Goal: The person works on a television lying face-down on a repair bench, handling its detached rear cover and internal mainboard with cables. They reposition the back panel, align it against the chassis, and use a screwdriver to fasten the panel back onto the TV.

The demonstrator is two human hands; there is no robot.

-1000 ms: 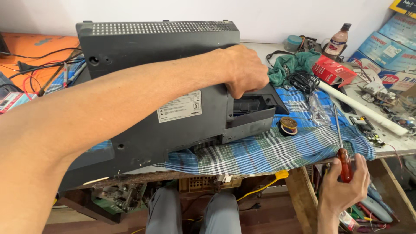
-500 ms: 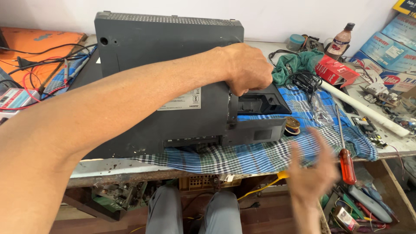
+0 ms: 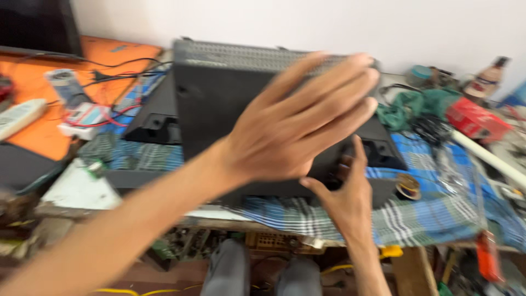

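A dark grey monitor (image 3: 219, 109) stands tilted up on its lower edge on a blue checked cloth (image 3: 427, 214), its vented back facing me. My left hand (image 3: 296, 120) is blurred in front of the back panel, fingers stretched towards the top edge, holding nothing. My right hand (image 3: 342, 205) grips the monitor's lower part near its right corner, thumb pointing up. A red-handled screwdriver (image 3: 486, 257) lies at the table's front right edge, away from both hands.
A small tape roll (image 3: 408, 186) lies on the cloth right of my right hand. A green rag (image 3: 416, 107), a red box (image 3: 474, 120) and a white tube (image 3: 487, 159) are at the right. An orange surface (image 3: 49, 131) with a meter (image 3: 82, 118) and cables is at the left.
The monitor has been tipped up from lying flat. My right hand left the screwdriver and took the monitor's lower edge. My left hand came off the stand mount and swung towards the top.
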